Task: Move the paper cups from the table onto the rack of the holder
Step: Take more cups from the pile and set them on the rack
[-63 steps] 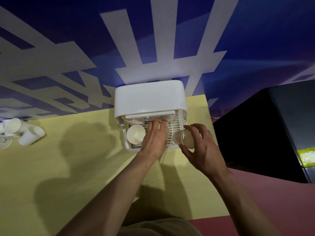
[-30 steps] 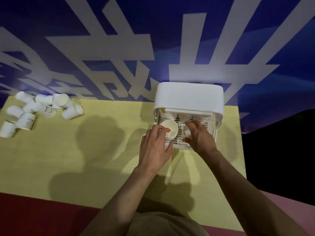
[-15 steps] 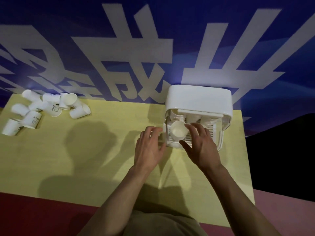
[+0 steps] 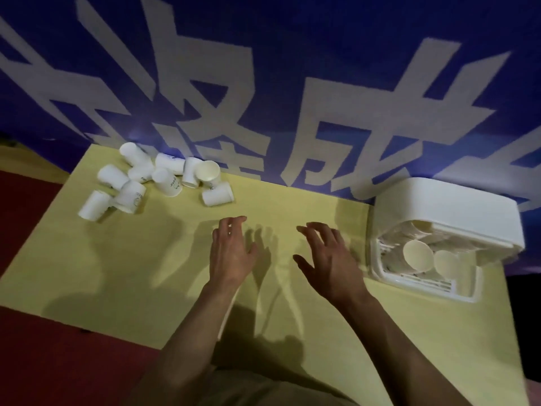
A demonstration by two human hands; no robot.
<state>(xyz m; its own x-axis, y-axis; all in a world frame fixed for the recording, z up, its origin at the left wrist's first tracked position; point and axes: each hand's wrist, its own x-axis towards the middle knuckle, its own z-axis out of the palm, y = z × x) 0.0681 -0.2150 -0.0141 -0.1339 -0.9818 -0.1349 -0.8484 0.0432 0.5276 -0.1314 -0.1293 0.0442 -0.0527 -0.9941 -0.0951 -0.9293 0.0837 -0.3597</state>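
A heap of white paper cups lies tumbled at the far left corner of the yellow counter, most on their sides, one with its open mouth facing the camera. Two more cups sit mouth-up on the slatted rack of the white holder at the counter's right edge, side by side beneath its hood; further cups show dimly behind them under the hood.

Both hands hover above the bare middle of the counter, between heap and holder, touching neither. The left hand is spread and relaxed, its fingers pointing toward the heap, with the nearest cup just beyond the fingertips. The right hand is likewise loose and holds nothing, its fingers slightly bent, the holder close on its right side.

A blue wall with large pale characters rises behind the counter.
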